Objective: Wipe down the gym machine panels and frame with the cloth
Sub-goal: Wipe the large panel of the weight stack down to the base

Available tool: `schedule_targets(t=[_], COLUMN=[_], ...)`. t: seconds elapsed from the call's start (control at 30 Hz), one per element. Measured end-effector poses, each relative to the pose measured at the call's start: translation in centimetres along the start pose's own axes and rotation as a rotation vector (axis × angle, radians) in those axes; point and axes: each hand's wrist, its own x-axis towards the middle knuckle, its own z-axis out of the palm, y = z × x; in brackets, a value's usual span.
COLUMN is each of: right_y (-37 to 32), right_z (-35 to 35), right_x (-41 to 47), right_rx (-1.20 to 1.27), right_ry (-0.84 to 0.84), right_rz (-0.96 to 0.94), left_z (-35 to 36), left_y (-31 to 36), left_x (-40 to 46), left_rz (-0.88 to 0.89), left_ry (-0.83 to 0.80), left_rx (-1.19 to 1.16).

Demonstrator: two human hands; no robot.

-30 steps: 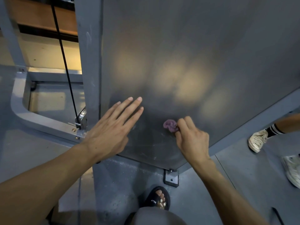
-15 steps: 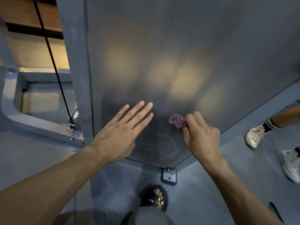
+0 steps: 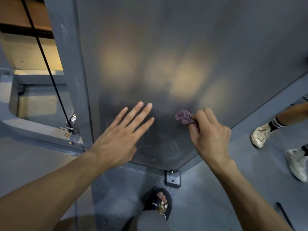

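One grey metal panel (image 3: 183, 47), smudged and glinting, fills the scene beside one frame post (image 3: 70, 64). Two hands meet it: the left hand (image 3: 120, 139) flat, fingers straight; the right hand (image 3: 210, 137) pinching one small crumpled purple cloth (image 3: 183, 117) against the panel's near right.

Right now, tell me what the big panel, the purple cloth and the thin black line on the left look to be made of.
Panel: likely painted or brushed sheet metal, grey, with a dull sheen; it shows blurred warm reflections and faint smears.
Cloth: soft fabric, matte purple, bunched into folds in the right hand.
Black line: probably a coated cable, thin, taut, ending at a metal pulley; its core cannot be told.
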Motion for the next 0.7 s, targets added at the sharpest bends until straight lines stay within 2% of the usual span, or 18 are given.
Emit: schedule_targets(t=[0.2, 0.53, 0.7], right_y=[-1.6, -1.6, -0.3], right_z=[4.4, 4.6, 1.6], right_x=[-3.4, -3.6, -1.3], right_rx=[-0.004, -0.028, -0.044], right_ry=[-0.172, -0.240, -0.167], right_rz=[-0.104, -0.284, -0.198], left_z=[0.1, 0.3, 0.1], left_y=[0.3, 0.4, 0.6], left_x=[0.3, 0.2, 0.3], left_rz=[-0.010, -0.017, -0.023], left_ry=[0.002, 0.011, -0.018], left_rx=[-0.008, -0.003, -0.004])
